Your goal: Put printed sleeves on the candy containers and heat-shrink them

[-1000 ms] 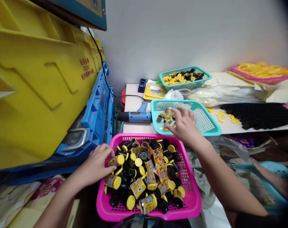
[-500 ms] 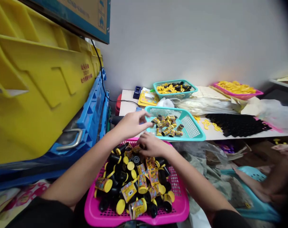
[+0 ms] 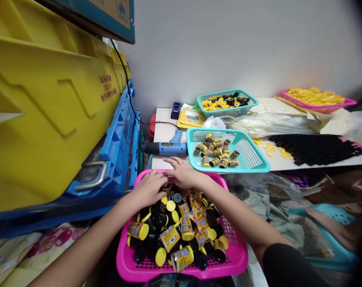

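A pink basket (image 3: 242,259) in front of me holds a heap of small black canisters with yellow caps, several wrapped in printed yellow labels (image 3: 169,238). At its far side both my hands meet over the heap. My left hand (image 3: 149,188) is curled, palm down, its fingertips close to the right hand's. My right hand (image 3: 183,174) has one finger stretched out and the others bent inward. Whatever lies between the fingers is hidden. Beyond the hands, a turquoise basket (image 3: 254,163) contains several small labelled canisters (image 3: 216,151).
A blue heat gun (image 3: 171,149) lies on the white table left of the turquoise basket. Behind are another turquoise basket (image 3: 228,113) of yellow and black parts and a pink tray (image 3: 327,108) of yellow pieces. Yellow and blue crates (image 3: 88,111) stand at left. Another person's limb (image 3: 333,227) shows at right.
My left hand has come down from above the basket's far edge onto the heap beside the right hand. The view has shifted slightly, and the heat gun is now uncovered.
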Action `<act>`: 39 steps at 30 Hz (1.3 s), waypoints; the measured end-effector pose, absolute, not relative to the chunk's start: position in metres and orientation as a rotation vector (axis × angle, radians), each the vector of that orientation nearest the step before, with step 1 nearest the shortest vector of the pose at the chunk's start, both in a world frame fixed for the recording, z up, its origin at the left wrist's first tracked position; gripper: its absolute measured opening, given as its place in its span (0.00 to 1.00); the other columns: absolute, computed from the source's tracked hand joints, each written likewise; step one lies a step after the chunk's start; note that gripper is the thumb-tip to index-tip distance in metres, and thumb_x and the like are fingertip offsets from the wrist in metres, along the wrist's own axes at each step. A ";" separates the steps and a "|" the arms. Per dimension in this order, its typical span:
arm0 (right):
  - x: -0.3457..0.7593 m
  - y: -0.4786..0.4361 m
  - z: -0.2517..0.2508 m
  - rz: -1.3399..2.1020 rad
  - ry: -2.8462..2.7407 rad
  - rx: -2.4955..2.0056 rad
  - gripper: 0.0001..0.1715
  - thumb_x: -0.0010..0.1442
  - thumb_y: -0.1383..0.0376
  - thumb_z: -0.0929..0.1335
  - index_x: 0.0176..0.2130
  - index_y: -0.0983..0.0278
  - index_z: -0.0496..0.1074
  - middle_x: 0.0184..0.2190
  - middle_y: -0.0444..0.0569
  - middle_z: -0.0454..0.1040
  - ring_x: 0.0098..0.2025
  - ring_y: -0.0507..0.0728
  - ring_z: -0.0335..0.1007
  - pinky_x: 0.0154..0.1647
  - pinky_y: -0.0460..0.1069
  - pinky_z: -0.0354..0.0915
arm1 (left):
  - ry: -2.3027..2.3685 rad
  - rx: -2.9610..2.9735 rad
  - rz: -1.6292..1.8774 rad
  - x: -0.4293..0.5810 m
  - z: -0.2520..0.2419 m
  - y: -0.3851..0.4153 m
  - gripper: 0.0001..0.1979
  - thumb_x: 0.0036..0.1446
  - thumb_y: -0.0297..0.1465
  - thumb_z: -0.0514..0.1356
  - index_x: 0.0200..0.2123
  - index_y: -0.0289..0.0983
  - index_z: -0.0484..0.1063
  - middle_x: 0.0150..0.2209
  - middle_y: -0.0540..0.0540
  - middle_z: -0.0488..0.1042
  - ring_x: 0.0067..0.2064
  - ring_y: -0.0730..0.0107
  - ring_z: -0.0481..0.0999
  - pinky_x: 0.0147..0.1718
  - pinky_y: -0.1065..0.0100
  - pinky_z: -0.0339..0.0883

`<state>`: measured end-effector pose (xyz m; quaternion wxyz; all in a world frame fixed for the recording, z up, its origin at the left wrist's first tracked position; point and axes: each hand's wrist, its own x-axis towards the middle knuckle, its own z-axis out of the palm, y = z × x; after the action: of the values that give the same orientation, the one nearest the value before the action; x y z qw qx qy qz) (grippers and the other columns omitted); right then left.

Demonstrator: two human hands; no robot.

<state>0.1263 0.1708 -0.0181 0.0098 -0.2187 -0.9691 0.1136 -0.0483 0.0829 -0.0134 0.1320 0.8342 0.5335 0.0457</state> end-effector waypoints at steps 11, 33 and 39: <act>0.143 0.177 -0.013 0.355 -2.963 -0.728 0.22 0.51 0.66 0.71 0.47 0.65 0.73 0.60 0.58 0.64 0.63 0.68 0.55 0.61 0.63 0.56 | 1.641 2.410 0.178 -0.033 -0.016 0.074 0.18 0.57 0.33 0.63 0.49 0.36 0.69 0.48 0.37 0.75 0.50 0.49 0.71 0.47 0.52 0.66; 0.145 0.133 -0.021 0.254 -2.546 -1.471 0.23 0.57 0.53 0.70 0.45 0.68 0.77 0.60 0.66 0.65 0.63 0.76 0.55 0.59 0.71 0.54 | 1.290 2.374 0.803 0.005 0.101 0.121 0.25 0.58 0.34 0.62 0.58 0.39 0.67 0.62 0.40 0.68 0.64 0.57 0.65 0.63 0.57 0.56; 0.204 0.159 0.021 0.115 -2.084 -1.465 0.22 0.54 0.50 0.72 0.41 0.63 0.76 0.57 0.61 0.66 0.59 0.74 0.58 0.55 0.70 0.57 | 1.575 2.055 0.201 -0.076 0.055 0.021 0.09 0.57 0.34 0.59 0.41 0.43 0.74 0.44 0.49 0.78 0.47 0.60 0.75 0.49 0.61 0.67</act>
<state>0.2037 0.1592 0.0208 0.2915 -0.5496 -0.7817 0.0432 -0.0760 0.0211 0.0555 0.2690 0.7623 0.5840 0.0747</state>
